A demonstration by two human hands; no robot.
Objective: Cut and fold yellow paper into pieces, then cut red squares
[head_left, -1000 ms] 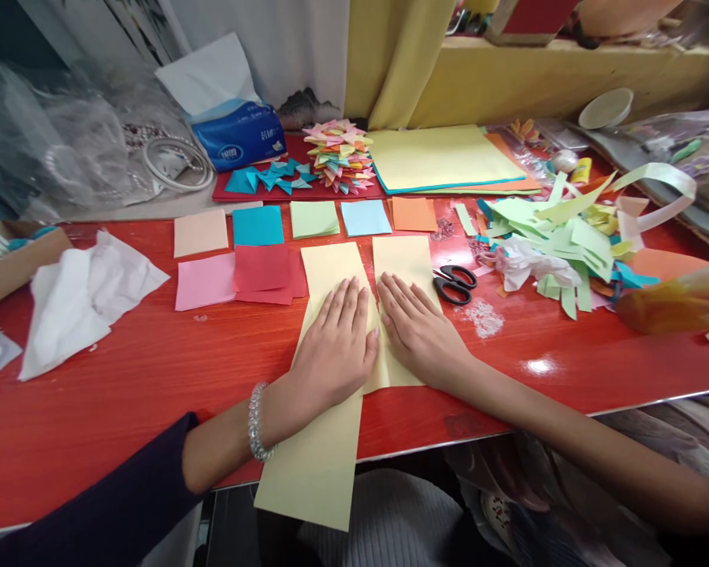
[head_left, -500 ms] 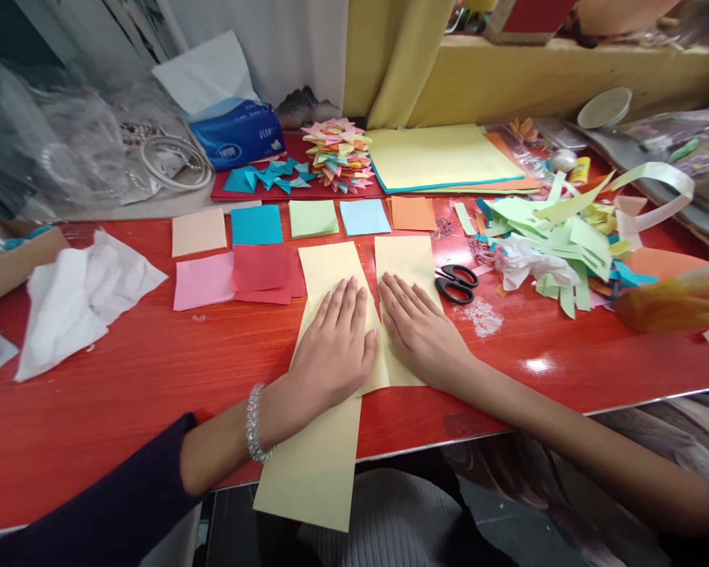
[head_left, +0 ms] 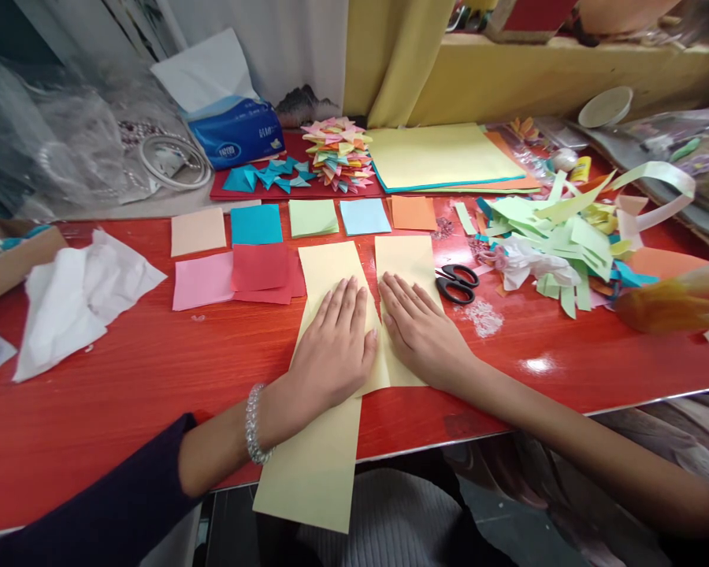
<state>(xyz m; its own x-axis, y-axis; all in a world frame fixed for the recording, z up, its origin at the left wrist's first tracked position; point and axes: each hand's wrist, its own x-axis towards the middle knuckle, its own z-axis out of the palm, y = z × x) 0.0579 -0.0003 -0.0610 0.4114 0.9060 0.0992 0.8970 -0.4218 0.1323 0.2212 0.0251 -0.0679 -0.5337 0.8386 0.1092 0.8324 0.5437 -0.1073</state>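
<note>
My left hand point(head_left: 335, 342) lies flat on pale yellow paper point(head_left: 313, 465), fingers stretched forward. That long strip runs from beyond my fingertips down past the table's front edge. My right hand point(head_left: 422, 331) is also flat, palm down, on a second pale yellow piece point(head_left: 405, 256) to the right. A creased part of the paper point(head_left: 378, 378) shows between the hands; whether the pieces are joined there I cannot tell. Just right of my right hand lies a pair of black-handled scissors point(head_left: 458, 283), blades partly hidden.
Small paper squares, among them teal point(head_left: 257, 224), pink point(head_left: 202, 282) and red point(head_left: 260, 268), lie beyond my left hand. Behind stand a folded-paper ornament point(head_left: 338, 157), paper sheets point(head_left: 446, 156) and a tissue pack point(head_left: 236, 132). Paper scraps point(head_left: 567, 244) heap at right; crumpled tissue point(head_left: 64, 303) lies left.
</note>
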